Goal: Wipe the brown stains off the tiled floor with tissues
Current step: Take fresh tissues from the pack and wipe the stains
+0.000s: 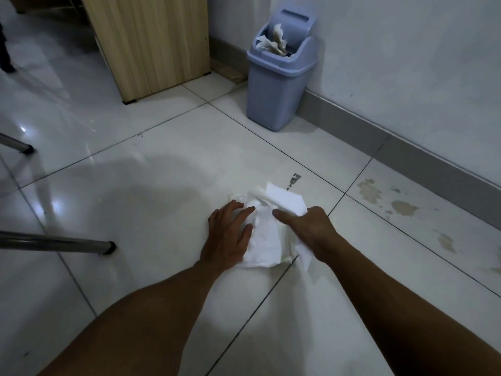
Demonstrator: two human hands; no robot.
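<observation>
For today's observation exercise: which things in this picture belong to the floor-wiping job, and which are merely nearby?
Belong to the job:
left hand
right hand
tissues
brown stains
tiled floor
bin, stuffed with used tissues

Merely nearby:
wooden cabinet
metal legs

No readable text, label, brand, number or sign anywhere; none on bin (279,74); none on tissues (267,234).
</observation>
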